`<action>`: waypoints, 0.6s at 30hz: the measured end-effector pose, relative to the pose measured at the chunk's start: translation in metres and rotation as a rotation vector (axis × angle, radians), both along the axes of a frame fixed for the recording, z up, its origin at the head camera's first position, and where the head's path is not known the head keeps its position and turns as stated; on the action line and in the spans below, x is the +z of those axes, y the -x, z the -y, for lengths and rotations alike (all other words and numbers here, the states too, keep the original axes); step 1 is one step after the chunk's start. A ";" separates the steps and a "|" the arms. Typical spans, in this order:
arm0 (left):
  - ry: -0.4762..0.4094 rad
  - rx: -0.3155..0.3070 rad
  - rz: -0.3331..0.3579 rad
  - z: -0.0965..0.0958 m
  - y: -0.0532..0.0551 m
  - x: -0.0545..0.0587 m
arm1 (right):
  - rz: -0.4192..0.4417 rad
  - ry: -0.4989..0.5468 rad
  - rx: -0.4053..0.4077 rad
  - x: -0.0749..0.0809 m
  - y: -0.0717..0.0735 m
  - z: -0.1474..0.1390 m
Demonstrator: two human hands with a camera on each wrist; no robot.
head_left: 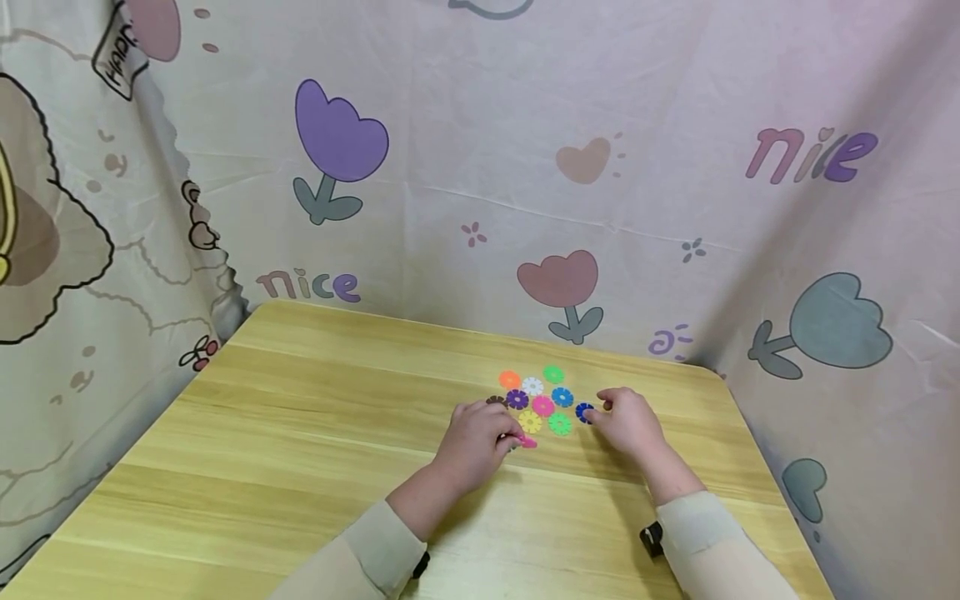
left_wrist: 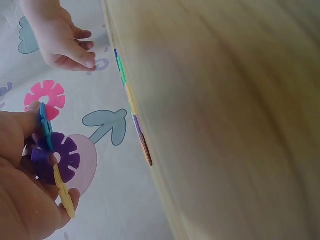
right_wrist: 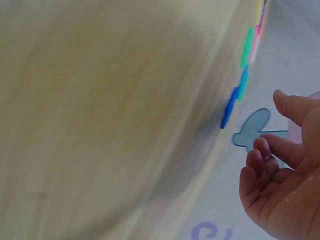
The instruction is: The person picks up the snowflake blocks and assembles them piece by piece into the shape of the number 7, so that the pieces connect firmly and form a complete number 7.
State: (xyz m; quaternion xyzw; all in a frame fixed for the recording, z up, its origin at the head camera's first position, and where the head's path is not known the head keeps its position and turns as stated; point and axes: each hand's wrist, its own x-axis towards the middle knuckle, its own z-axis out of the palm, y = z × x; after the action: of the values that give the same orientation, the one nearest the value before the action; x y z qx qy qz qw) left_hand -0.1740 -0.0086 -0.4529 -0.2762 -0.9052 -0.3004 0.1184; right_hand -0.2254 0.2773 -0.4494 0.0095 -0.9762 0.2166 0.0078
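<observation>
My left hand (head_left: 472, 444) holds a small chain of notched plastic discs joined edge to edge. In the left wrist view the chain shows a pink disc (left_wrist: 59, 93), a light blue disc (left_wrist: 46, 127), a purple disc (left_wrist: 70, 159) and a yellow disc (left_wrist: 64, 192); the fingers hide part of it. My right hand (head_left: 632, 423) hovers beside a dark blue disc (head_left: 583, 412) at the right end of the loose discs. Its thumb and loosely bent fingers (right_wrist: 252, 165) stand apart, with nothing between them.
Several loose discs lie flat together on the wooden table, among them an orange disc (head_left: 510, 380), a white disc (head_left: 532, 386), a blue disc (head_left: 562, 397) and a yellow disc (head_left: 529, 422). A patterned curtain (head_left: 450, 150) hangs behind the table (head_left: 300, 400) and along its sides.
</observation>
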 end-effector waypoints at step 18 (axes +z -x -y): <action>-0.016 0.010 -0.007 0.001 0.000 -0.002 | 0.096 -0.059 -0.031 -0.022 0.020 0.000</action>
State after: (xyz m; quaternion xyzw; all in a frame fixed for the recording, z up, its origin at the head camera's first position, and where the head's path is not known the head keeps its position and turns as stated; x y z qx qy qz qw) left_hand -0.1739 -0.0098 -0.4547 -0.2717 -0.9038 -0.3059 0.1254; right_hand -0.2456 0.2778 -0.4717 -0.0161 -0.9814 0.1878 -0.0359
